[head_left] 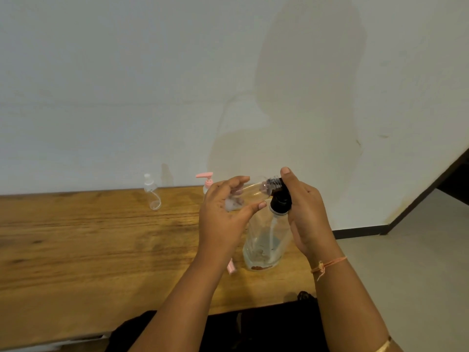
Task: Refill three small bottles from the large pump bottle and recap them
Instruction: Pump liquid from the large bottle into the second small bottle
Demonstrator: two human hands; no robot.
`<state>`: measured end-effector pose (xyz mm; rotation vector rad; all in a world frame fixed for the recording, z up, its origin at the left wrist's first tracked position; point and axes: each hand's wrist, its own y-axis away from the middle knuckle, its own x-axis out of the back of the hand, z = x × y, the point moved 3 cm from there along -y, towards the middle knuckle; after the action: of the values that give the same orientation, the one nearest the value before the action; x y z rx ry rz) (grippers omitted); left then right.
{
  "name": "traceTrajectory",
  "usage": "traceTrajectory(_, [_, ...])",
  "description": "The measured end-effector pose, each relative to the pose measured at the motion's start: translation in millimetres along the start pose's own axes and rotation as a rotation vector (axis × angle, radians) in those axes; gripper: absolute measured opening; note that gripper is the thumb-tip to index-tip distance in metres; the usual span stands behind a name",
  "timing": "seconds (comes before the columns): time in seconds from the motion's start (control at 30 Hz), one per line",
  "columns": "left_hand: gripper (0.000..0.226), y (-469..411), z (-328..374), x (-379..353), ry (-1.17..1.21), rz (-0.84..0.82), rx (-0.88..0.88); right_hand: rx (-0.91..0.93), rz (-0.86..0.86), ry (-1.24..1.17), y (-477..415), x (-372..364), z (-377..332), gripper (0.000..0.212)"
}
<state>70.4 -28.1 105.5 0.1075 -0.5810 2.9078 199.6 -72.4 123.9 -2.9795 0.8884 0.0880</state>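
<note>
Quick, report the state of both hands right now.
Left hand: grips the small clear bottle, tipped sideways.
Right hand: holds the black pump head of the large bottle.

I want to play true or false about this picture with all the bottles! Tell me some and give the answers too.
1. The big bottle has a black pump top. True.
2. The left hand holds a small clear bottle tipped sideways. True.
3. The table is made of glass. False: it is wood.
4. The pump bottle by the wall has a blue top. False: its top is pink.
5. The right hand lies flat on the table. False: it is raised, and it holds the black pump top.
</note>
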Motion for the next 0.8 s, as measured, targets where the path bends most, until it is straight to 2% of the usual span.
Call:
traceTrajectory(0.13, [0.047,-0.1,-2.3,0.4,-0.012,-0.006,0.016,0.025,0.016,0.039,-0.6,0.8,2.3,0.039])
traceTrajectory(0.27, [0.047,0.4,-3.1,2.2,-0.015,-0.006,0.029,0.084,0.040,0.155,-1.8,-1.0,2.1,0.048])
traceTrajectory(0.5, [0.046,1.1,3.9,-0.8,-0.009,-0.005,-0.007,0.073,0.038,0.101,0.5,-0.7,1.2,0.042])
traceTrajectory(0.7, [0.047,0.4,2.6,0.8,-0.003,-0.003,0.001,0.093,0.055,0.154,2.3,-2.7,0.2,0.045])
traceTrajectory(0.8, [0.047,-1.2,-0.2,2.3,-0.029,-0.011,0.007,0.107,0.049,0.215,-0.4,-1.8,0.5,0.054])
